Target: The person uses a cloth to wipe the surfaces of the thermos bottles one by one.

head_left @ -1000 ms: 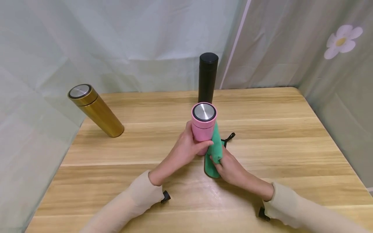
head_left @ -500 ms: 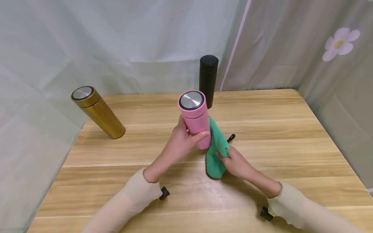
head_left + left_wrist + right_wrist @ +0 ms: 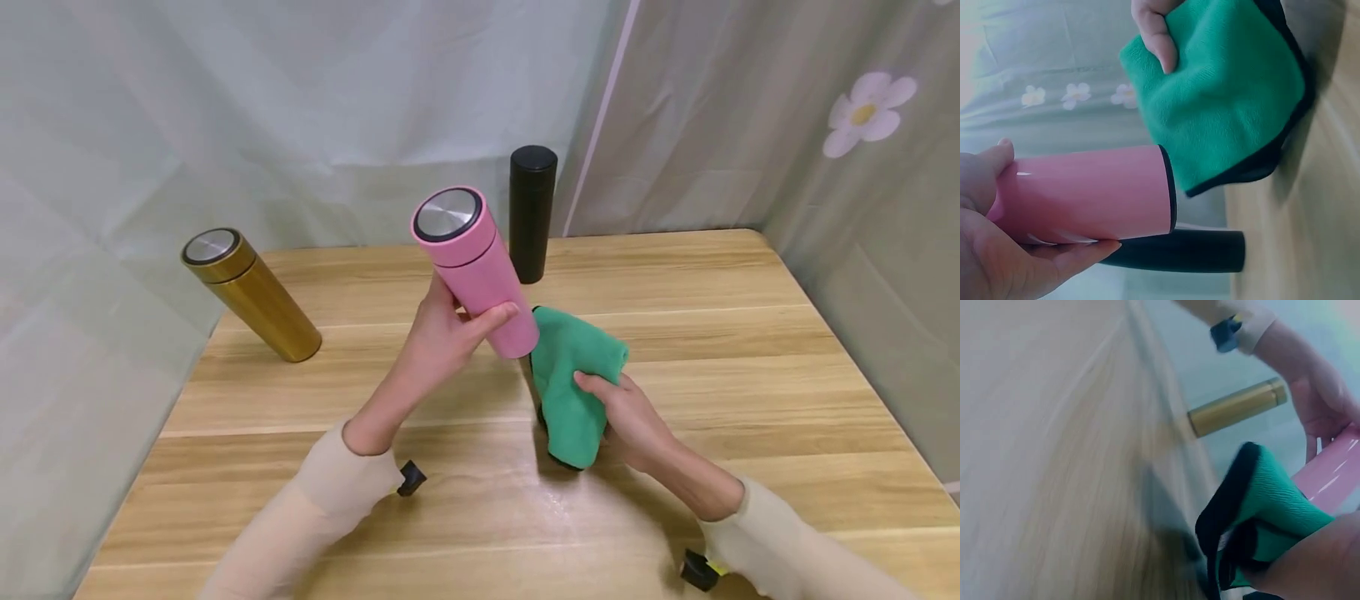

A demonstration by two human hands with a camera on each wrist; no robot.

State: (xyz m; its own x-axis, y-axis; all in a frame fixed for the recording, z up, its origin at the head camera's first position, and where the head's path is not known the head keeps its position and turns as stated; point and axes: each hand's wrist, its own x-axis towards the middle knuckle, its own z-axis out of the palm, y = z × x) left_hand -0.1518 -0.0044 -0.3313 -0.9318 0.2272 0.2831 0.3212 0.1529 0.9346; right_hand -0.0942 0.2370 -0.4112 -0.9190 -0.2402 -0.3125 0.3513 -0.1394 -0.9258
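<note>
A light-brown tabletop with a streaked wood grain (image 3: 787,400) and a rounded far right corner carries two flasks, both upright and well apart. The gold, glossy cylindrical flask with a silver disc on its lid (image 3: 262,300) stands near the left edge; the slim, all-black cylindrical flask (image 3: 532,217) stands near the back edge.

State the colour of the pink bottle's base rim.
Black; the base rim of the pink bottle shows best in the left wrist view.
</note>
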